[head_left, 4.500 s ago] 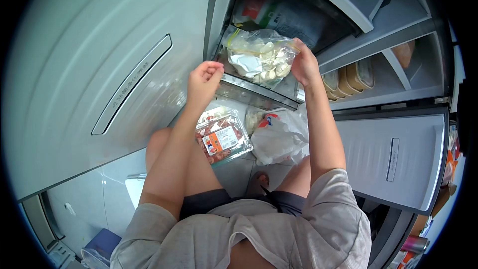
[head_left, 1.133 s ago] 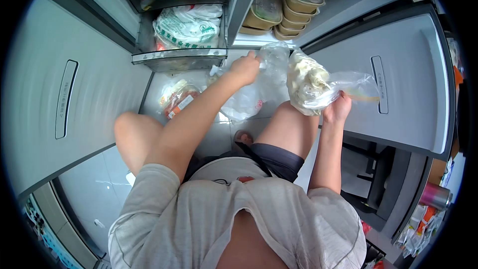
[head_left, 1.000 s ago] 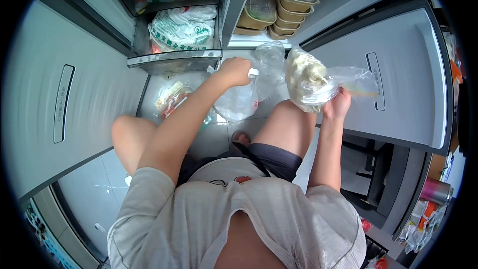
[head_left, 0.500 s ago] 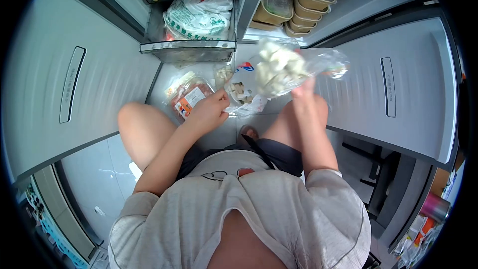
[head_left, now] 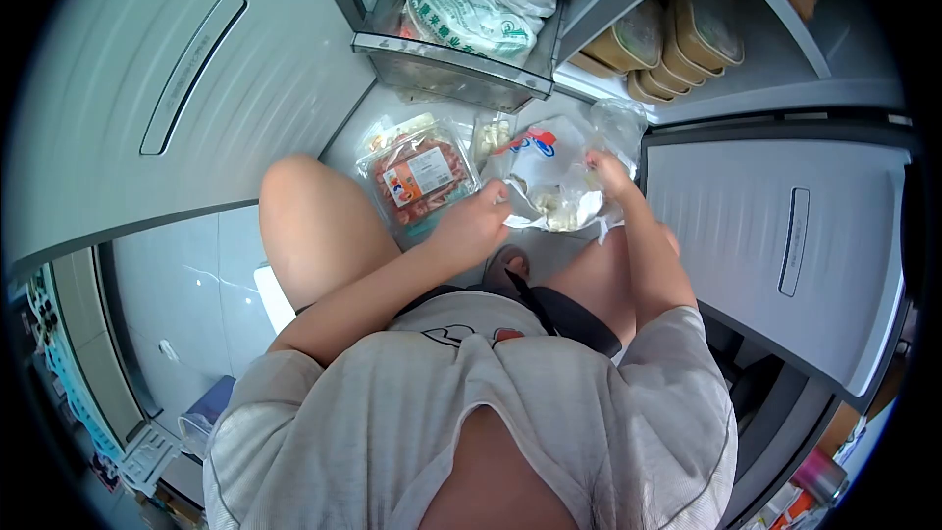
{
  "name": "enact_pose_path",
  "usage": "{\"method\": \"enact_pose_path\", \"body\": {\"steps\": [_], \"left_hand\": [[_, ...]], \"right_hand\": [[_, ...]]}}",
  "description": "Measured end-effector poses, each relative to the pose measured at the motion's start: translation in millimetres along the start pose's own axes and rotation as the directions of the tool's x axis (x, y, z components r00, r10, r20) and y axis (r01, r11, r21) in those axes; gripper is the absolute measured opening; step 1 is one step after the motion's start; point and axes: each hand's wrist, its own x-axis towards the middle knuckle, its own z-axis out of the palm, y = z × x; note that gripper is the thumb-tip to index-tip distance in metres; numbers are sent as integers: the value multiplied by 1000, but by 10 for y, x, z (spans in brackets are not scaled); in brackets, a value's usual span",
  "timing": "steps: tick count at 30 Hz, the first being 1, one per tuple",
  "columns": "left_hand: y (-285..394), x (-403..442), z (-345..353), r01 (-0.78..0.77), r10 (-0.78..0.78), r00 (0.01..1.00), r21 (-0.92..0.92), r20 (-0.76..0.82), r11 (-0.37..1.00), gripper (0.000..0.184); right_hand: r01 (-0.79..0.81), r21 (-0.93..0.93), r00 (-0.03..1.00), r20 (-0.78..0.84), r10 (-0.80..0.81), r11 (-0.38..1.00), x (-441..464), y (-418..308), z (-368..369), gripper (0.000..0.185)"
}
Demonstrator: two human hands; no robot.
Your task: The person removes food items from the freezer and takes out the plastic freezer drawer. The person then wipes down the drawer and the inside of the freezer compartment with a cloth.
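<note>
Near floor [head_left: 221, 255] edge, one white bag [head_left: 567, 132] is pinched by left hand [head_left: 476, 226]; hold of right hand [head_left: 612, 177] unclear; one meat tray [head_left: 422, 182]; white pieces [head_left: 555, 208] since lowered.

Pale grey T-shirt [head_left: 392, 422], dark shorts [head_left: 581, 326]

The shirt is soft, plain-knit and creased across the chest, with wide short sleeves [head_left: 677, 365] and a loose neckline [head_left: 481, 405]. Low on its front sits a print: a thin black curved outline [head_left: 446, 335] beside a small red patch [head_left: 508, 335]. A narrow black strap [head_left: 530, 296] crosses near the shorts. One foot wears a dull brownish slipper [head_left: 504, 265]. The hands [head_left: 473, 228] are bare.
</note>
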Motion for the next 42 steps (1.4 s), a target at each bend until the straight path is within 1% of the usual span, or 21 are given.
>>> {"method": "enact_pose_path", "body": {"steps": [3, 4, 7, 10, 11, 13, 16, 19, 22, 25, 28, 29, 30, 31, 32, 35, 36, 38, 39, 41, 42], "left_hand": [[83, 18, 56, 3, -7, 994, -44, -106, 999, 12], [71, 22, 90, -21, 13, 991, -58, -132, 998, 11], [50, 19, 187, -80, 64, 987, -105, -145, 991, 11], [41, 15, 188, -106, 99, 993, -125, -56, 987, 11], [49, 15, 185, -114, 113, 993, -118, -20, 986, 11], [51, 17, 199, -131, 135, 991, -113, 21, 985, 11], [35, 43, 250, -139, 140, 990, -125, -3, 982, 12], [2, 97, 252, -114, 104, 992, -151, -76, 982, 15], [-40, 179, 157, -50, 36, 995, -148, -95, 988, 17], [-174, 286, 175, 13, -43, 986, -186, -161, 982, 20], [-220, 336, 204, -17, -28, 973, -191, -231, 981, 18], [-220, 352, 202, -38, -13, 969, -200, -248, 979, 18], [-210, 373, 216, -74, 7, 965, -250, -261, 966, 18], [-173, 383, 250, -108, 23, 962, -300, -274, 948, 18], [-128, 390, 287, -139, 35, 958, -350, -286, 926, 18], [184, 534, 199, -148, 37, 959, -388, -279, 910, 19], [273, 594, 186, -224, 103, 946, -393, -306, 892, 17], [438, 657, 159, -267, 132, 942, -451, -308, 851, 17], [506, 692, 134, -287, 145, 938, -473, -314, 833, 17], [645, 788, 66, -330, 171, 927, -504, -335, 798, 18], [704, 875, 23, -369, 191, 910, -511, -367, 776, 18]], "right_hand": [[77, -414, 981, 195, 6, 907, -52, -135, 94, 38], [71, -584, 992, 126, 4, 808, -159, -218, 303, 39], [361, -656, 909, 405, -95, 663, 15, 76, 461, 43], [499, -771, 851, 522, -56, 395, 108, 229, 422, 44], [483, -834, 872, 487, -54, 268, 86, 250, 357, 44], [416, -909, 908, 415, -60, 5, -408, -227, 422, 45], [451, -893, 880, 447, -164, -14, -573, -590, 181, 46], [291, -939, 891, 335, -306, -181, -800, -851, -50, 51], [106, -963, 881, 207, -425, -248, -700, -611, -448, 43], [96, -995, 930, 75, -359, 39, -919, -841, -608, 27], [104, -991, 939, 68, -337, 89, -979, -973, -751, 18], [209, -894, 917, 38, -397, 397, -944, -946, -802, 19], [315, -693, 895, -10, -446, 649, -886, -920, -843, 21], [407, -412, 878, -69, -474, 815, -838, -914, -903, 24], [355, -318, 911, -92, -401, 879, -801, -962, -1032, 27], [325, 54, 865, -421, -274, 944, -1048, -1051, -886, 24], [321, -22, 855, -423, -300, 947, -1153, -1024, -963, 22], [378, 50, 825, -472, -312, 925, -1443, -936, -1043, 23], [361, 96, 801, -541, -256, 927, -1553, -853, -1146, 24], [386, 104, 700, -680, -217, 917, -1887, -857, -1127, 25], [376, 95, 720, -656, -226, 922, -2044, -842, -1194, 25]]}}
